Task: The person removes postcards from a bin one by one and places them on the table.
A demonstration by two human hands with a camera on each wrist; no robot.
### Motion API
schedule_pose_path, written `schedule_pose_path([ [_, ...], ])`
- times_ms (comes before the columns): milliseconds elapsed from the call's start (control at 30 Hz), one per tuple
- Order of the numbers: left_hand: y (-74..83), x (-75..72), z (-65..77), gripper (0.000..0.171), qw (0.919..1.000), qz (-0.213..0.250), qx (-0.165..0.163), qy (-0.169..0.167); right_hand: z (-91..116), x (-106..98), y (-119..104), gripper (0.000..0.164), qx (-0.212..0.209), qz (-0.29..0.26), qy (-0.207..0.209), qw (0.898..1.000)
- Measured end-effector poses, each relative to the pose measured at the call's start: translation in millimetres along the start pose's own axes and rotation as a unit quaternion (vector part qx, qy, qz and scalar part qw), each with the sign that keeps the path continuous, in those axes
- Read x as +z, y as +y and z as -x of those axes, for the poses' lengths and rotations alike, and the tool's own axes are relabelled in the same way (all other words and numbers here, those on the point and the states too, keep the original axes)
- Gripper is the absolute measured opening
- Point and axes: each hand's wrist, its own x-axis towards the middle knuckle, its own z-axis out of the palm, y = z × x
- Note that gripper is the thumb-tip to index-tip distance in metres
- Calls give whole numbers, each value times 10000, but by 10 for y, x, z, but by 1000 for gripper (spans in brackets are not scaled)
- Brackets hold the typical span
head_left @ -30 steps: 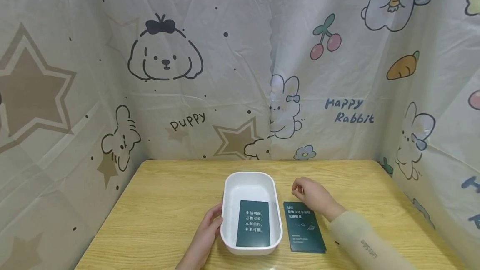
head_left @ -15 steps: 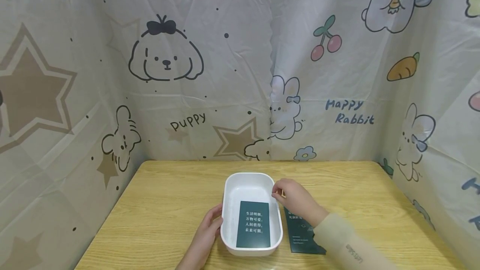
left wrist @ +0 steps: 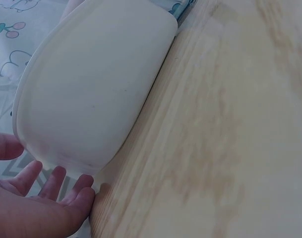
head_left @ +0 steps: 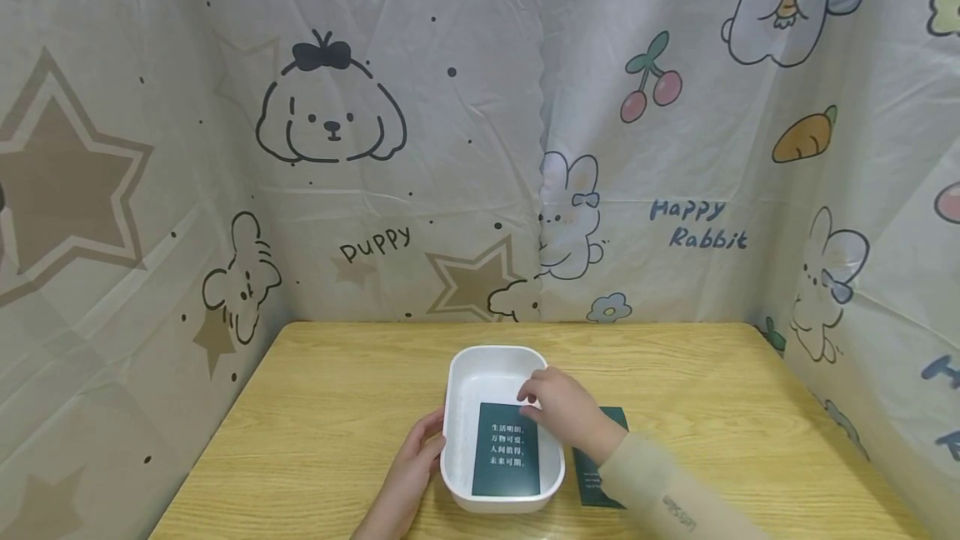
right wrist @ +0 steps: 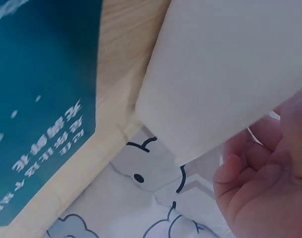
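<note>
A white tray (head_left: 459,407) with rounded corners stands on the table, and a dark green card (head_left: 506,465) with white lettering lies inside its near half. At the tray's left side my left hand (head_left: 415,450) touches the outer wall, fingers spread in the left wrist view. My right hand (head_left: 566,409) is over the tray's right rim, fingers loosely bent and nothing seen between them. Its thumb tip overlaps the card's upper right corner in the head view. Right of the tray lie more dark green cards (head_left: 591,486), partly hidden by my right wrist and sleeve.
The wood-grain table (head_left: 337,407) carries the tray and cards. A pale curtain (head_left: 450,190) with cartoon puppies, rabbits and stars hangs behind it and at both sides.
My right hand has moved left from above the cards on the right to over the tray, and its sleeve now hides part of those cards. Left hand and tray have stayed put.
</note>
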Motion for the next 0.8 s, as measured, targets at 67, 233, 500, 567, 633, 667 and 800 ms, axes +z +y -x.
schedule_pose_path([
  [67,1,-3,2,47,10000,-12,-6,-7,-7,12,-28,19,-85,11,-21,10000],
  [233,4,-10,7,48,10000,-47,-12,-20,-35,53,-76,19,-166,52,-141,9997],
  [500,11,-2,8,47,10000,-42,-15,-9,-59,101,-102,19,-73,124,-436,9989],
  [567,11,-1,8,47,10000,-27,-10,-18,-65,118,-102,19,-34,214,-486,9986],
  [633,12,-1,9,47,10000,-4,-7,-36,-69,131,-106,20,24,281,-548,9981],
  [667,13,-1,9,47,10000,1,-5,-42,-71,133,-111,20,45,307,-574,9979],
  [800,17,-4,13,47,10000,-28,-8,-47,-80,140,-136,24,113,400,-676,9968],
])
